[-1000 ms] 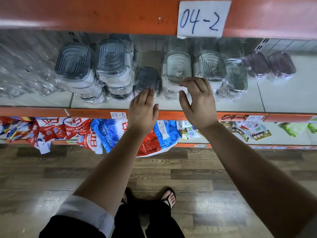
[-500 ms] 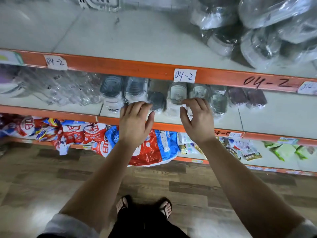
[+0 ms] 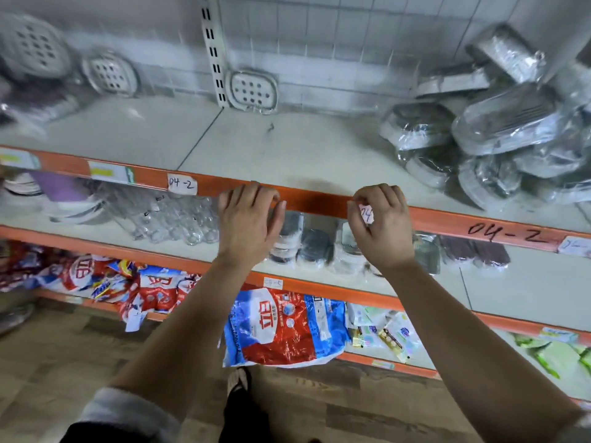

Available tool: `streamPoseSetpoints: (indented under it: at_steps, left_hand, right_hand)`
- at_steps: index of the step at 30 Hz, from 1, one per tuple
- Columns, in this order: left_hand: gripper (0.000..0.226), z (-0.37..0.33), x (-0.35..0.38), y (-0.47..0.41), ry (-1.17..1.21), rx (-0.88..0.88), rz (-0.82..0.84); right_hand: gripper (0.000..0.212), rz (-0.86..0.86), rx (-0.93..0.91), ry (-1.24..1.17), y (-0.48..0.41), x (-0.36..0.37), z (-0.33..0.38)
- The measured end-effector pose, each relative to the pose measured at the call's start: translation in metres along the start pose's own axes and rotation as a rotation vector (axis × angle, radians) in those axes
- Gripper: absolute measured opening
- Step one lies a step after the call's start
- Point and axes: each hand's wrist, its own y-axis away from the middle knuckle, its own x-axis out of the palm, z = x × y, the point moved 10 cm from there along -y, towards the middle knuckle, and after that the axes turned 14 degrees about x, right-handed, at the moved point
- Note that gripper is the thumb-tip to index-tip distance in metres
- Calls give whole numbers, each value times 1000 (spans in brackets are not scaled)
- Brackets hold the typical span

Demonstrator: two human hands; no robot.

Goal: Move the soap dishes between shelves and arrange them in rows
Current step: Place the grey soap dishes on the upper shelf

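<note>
Left hand point(image 3: 249, 225) before the orange shelf edge point(image 3: 316, 203), fingers relaxed and empty, right hand point(image 3: 382, 225) fingers loosely curled, apparently empty, wrapped soap dishes point(image 3: 499, 123) piled on upper shelf point(image 3: 287, 145)

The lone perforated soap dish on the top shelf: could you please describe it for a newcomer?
On the top shelf, find the slotted upright post at the back wall. The perforated soap dish leans at its foot, just right; the other perforated dishes stand far left.

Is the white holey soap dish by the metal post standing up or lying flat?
Standing up on its edge: the white soap dish shows its holed face forward and leans back against the tiled wall.
</note>
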Motion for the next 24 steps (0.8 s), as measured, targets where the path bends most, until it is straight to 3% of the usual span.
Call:
streamPoseSetpoints:
  at_steps: [8,15,21,24]
  left_hand:
    - [29,99,26,-55,-6,23,11]
    - [36,176,74,-108,120,79,66]
    - [36,217,108,-147,168,150,75]
    - [44,233,134,-163,155,120,165]
  right_hand:
    - [16,-34,21,26,-74,64,27]
    - [34,196,244,133,-118,149,12]
    - [31,27,212,114,-142,160,23]
    - [27,-66,196,134,-142,157,18]
